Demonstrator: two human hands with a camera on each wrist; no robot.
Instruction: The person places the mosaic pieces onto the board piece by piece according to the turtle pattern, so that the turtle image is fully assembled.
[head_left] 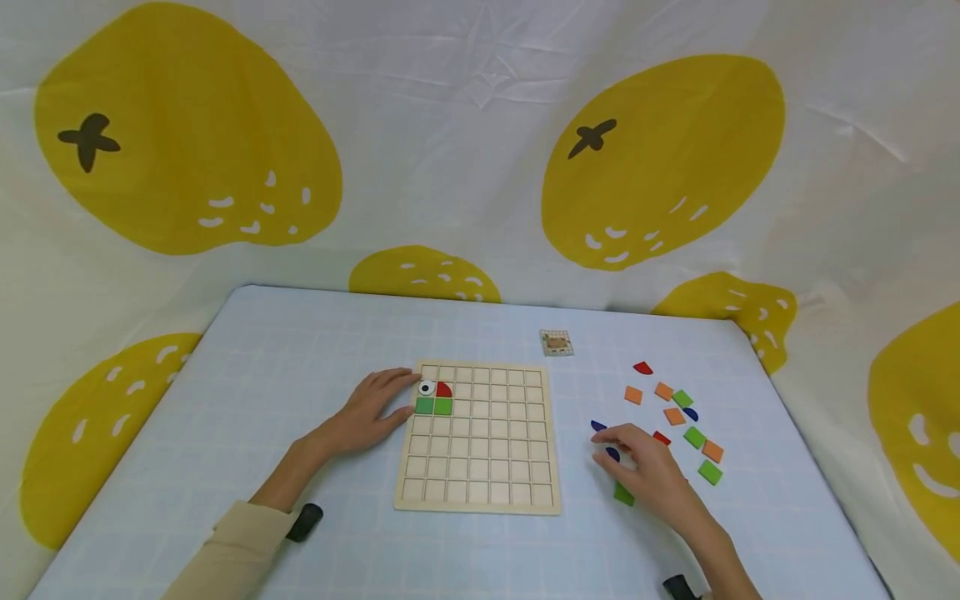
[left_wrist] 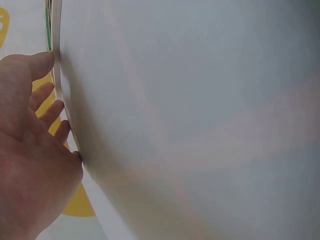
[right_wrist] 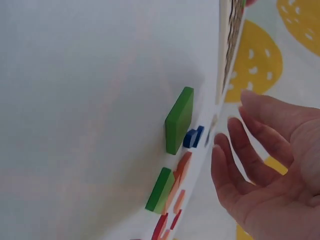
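A square wooden grid board (head_left: pixel 480 450) lies flat on the table. Its upper left cells hold a white disc with a black dot (head_left: pixel 427 387), a red quarter-round tile (head_left: pixel 444 389) and two green square tiles (head_left: pixel 424 406). My left hand (head_left: pixel 363 421) rests beside these, thumb and fingertips at the board's left edge. To the right of the board, my right hand (head_left: pixel 651 471) hovers with loosely bent fingers and nothing between them. Near its fingertips are two dark blue rounded tiles (head_left: pixel 612 453), and a green square tile (right_wrist: pixel 179 121) lies below, partly hidden in the head view.
Orange square tiles (head_left: pixel 633 395), green square tiles (head_left: pixel 710 472), red tiles (head_left: pixel 642 367) and another blue tile (head_left: pixel 691 414) lie scattered at the right. A small picture card (head_left: pixel 557 342) sits behind the board. A patterned curtain (head_left: pixel 450 167) hangs beyond the table's far edge.
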